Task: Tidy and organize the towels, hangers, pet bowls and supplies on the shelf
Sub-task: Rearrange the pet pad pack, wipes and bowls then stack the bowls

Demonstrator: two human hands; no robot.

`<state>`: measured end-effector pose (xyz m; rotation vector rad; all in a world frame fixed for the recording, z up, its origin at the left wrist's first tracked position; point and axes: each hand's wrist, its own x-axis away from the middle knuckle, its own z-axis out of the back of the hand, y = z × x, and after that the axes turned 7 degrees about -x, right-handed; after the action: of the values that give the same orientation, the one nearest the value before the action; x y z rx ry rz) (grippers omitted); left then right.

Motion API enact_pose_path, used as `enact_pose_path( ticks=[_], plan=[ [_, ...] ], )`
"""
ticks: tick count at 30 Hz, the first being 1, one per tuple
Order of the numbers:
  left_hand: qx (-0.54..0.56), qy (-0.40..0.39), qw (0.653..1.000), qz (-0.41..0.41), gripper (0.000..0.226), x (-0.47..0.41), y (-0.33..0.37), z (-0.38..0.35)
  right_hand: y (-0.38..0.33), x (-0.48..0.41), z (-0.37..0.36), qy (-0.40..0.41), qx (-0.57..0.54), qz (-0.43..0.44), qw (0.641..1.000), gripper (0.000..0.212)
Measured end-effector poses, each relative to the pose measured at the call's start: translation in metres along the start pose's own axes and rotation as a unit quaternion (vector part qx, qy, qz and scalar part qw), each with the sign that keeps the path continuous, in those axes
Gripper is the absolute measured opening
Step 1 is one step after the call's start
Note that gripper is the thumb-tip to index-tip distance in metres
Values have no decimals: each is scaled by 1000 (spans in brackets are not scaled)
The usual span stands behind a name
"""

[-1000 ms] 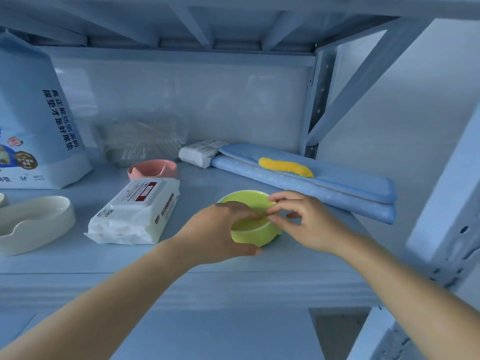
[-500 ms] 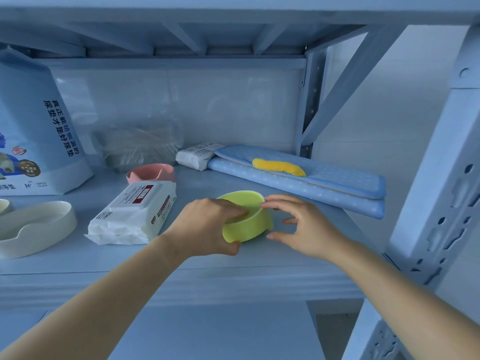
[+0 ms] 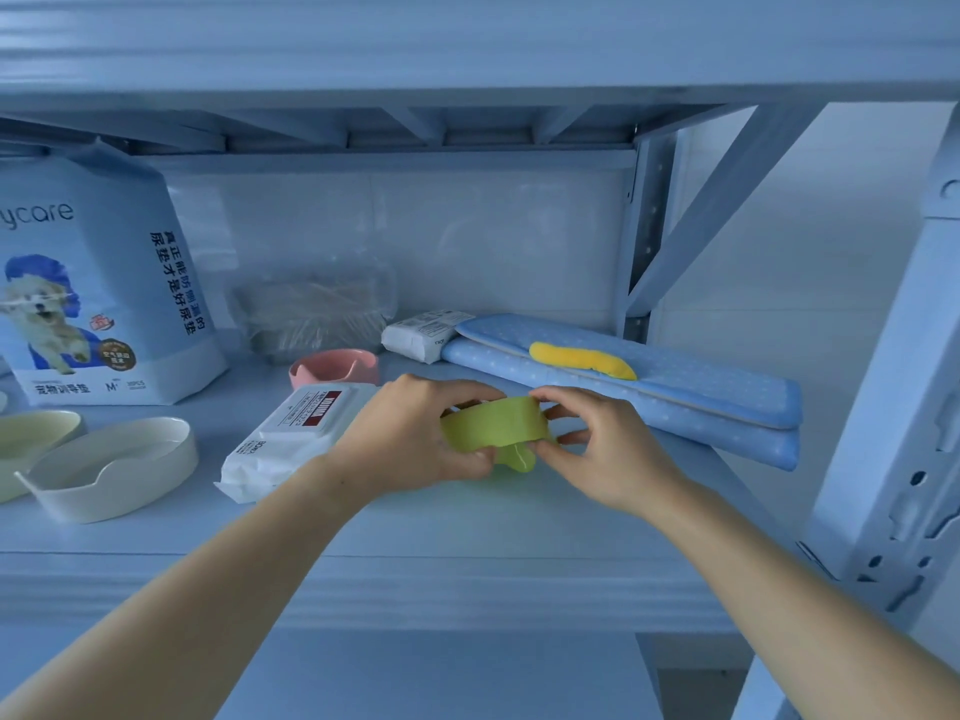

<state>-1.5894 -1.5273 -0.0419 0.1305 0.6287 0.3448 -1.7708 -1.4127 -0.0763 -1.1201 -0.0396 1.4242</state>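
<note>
Lifting a green bowl (image 3: pixel 493 423) off the shelf (image 3: pixel 415 537), a person sorts pet supplies on a storage rack. At far left stands a pad bag (image 3: pixel 98 283), with two cream bowls (image 3: pixel 109 467) side by side before it. Just right of them lies a wipes pack (image 3: pixel 291 439), with a pink bowl (image 3: pixel 335 367) behind it and a clear bag (image 3: pixel 317 314) against the back wall. At centre, the left hand (image 3: pixel 415 433) curls round the green bowl's left side, while the right hand (image 3: pixel 602 449) pinches its right edge between thumb and fingertips. A second ago the bowl sat flat on the shelf, mouth up, as both hands closed on it. Now it is tipped on edge, outer wall to the camera, and appears raised just clear of the board, between the wipes pack and the folded blue mats (image 3: pixel 675 397) at right. A yellow item (image 3: pixel 582 360) rests on the mats, and a small white pack (image 3: pixel 421 335) lies at their left end. The lift suggests the bowl is about to be moved, likely toward the other bowls at left; nothing else has shifted.
</note>
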Motion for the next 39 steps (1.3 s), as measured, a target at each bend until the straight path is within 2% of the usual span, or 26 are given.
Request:
enact_pose_path(
  ticks=[5,9,12,14,18,20,21,24,26,30,34,39],
  plan=[
    [39,57,997,37,51,-8,-14,2,-2,-7,-1,15,18,-41,999,31],
    [40,75,995,43,34,-13,-27,-4,1,-7,-3,41,25,-65,997,31],
    [9,71,996,49,42,-10,-39,-15,3,-7,-1,53,24,-81,995,26],
    [25,57,996,65,50,-10,-45,-23,4,-6,-1,56,34,-79,995,27],
    [47,54,994,85,65,-8,-44,-45,8,-8,0,61,84,-64,993,34],
    [43,62,993,96,65,-10,-43,-50,10,-8,1,63,94,-57,992,35],
    [39,64,992,100,63,-13,-43,-50,11,-8,2,61,98,-52,992,37],
    [23,63,992,104,53,-26,-46,-43,10,-7,3,34,77,-31,996,65],
    [-19,59,993,100,39,-33,-46,-36,8,-7,3,0,68,-7,998,71],
    [-130,10,988,86,33,-43,-43,-28,8,-8,-1,-32,89,39,995,51],
    [-147,-33,984,95,38,-47,-50,-25,15,-10,-6,-37,108,51,992,29],
    [-148,-118,978,89,37,-45,-67,-36,23,-4,-11,-75,146,17,986,26]
  ],
)
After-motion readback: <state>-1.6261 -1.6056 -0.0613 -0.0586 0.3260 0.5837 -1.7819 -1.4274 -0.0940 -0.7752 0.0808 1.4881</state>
